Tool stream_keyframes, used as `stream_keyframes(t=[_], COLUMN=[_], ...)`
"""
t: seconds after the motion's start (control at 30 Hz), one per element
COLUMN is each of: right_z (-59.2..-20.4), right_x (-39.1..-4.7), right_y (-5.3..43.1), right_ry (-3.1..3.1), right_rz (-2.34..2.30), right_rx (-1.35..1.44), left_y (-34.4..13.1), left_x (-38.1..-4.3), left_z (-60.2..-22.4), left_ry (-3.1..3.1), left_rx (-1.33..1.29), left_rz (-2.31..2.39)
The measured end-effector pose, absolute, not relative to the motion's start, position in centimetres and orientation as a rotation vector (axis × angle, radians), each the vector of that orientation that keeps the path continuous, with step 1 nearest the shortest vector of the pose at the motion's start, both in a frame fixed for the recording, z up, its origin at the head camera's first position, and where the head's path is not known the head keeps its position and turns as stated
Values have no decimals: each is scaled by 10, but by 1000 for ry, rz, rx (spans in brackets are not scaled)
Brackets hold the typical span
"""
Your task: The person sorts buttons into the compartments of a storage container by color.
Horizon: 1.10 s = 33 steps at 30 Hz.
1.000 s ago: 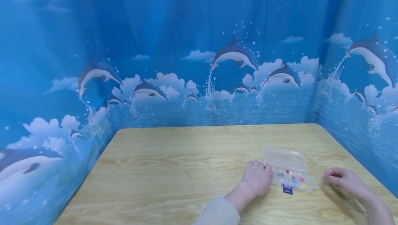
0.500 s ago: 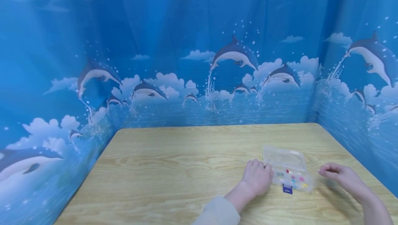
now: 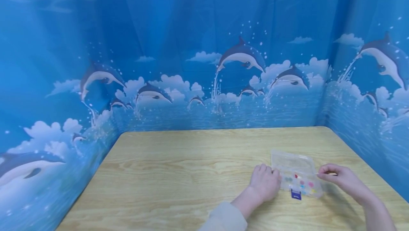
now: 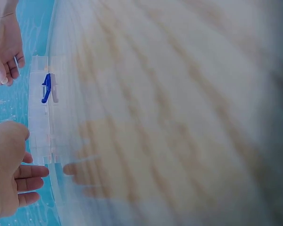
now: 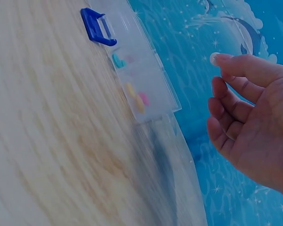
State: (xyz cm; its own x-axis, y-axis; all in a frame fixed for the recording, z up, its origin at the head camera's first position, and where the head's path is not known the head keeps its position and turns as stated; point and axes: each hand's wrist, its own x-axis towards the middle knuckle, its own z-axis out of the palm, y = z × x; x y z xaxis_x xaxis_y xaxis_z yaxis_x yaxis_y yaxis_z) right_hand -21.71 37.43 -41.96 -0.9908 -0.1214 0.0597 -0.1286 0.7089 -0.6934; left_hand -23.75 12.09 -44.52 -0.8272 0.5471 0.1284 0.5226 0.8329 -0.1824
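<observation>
A clear plastic compartment box (image 3: 285, 185) lies with its lid (image 3: 292, 161) folded back; small red, pink, blue, yellow and green pieces (image 3: 302, 182) sit in its compartments. At its left end my left hand (image 3: 264, 183) rests on the table against the box; the left wrist view shows its fingers (image 4: 30, 183) fairly straight. My right hand (image 3: 343, 179) is raised just beyond the box's right end. Between its thumb and index finger it pinches a small white piece (image 5: 213, 58), too small to tell its kind. The remaining fingers curl loosely.
A blue latch (image 3: 296, 194) sticks out from the box's near side. The wood-grain table (image 3: 179, 174) stretches left of the box. Blue curtains printed with dolphins (image 3: 179, 46) stand behind the table and along both sides.
My right hand has moved left, toward the box, and slightly up, still pinching the small white piece. The left hand and the box have stayed in place.
</observation>
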Motion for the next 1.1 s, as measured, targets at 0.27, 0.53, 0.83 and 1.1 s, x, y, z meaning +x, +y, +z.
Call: stream_keyframes(t=[0.27,0.53,0.83,1.1], right_z=[-420,-425,-426,-425], right_x=[-222,-225,-230,-233], right_y=[361,351,343,333], right_ry=[-2787,-2743,-2744,-2751], right_rz=[1170,1169,1194,1313], right_rx=[448,557,661,728], left_y=[120,120,120,121], left_x=[-238,-237,-237,-239], left_z=[-445,-444,-444,-445], left_ry=[-2832,-2834,-2843,-2829], left_rx=[-842,-847,-839,-838], left_rz=[207,209,186,185])
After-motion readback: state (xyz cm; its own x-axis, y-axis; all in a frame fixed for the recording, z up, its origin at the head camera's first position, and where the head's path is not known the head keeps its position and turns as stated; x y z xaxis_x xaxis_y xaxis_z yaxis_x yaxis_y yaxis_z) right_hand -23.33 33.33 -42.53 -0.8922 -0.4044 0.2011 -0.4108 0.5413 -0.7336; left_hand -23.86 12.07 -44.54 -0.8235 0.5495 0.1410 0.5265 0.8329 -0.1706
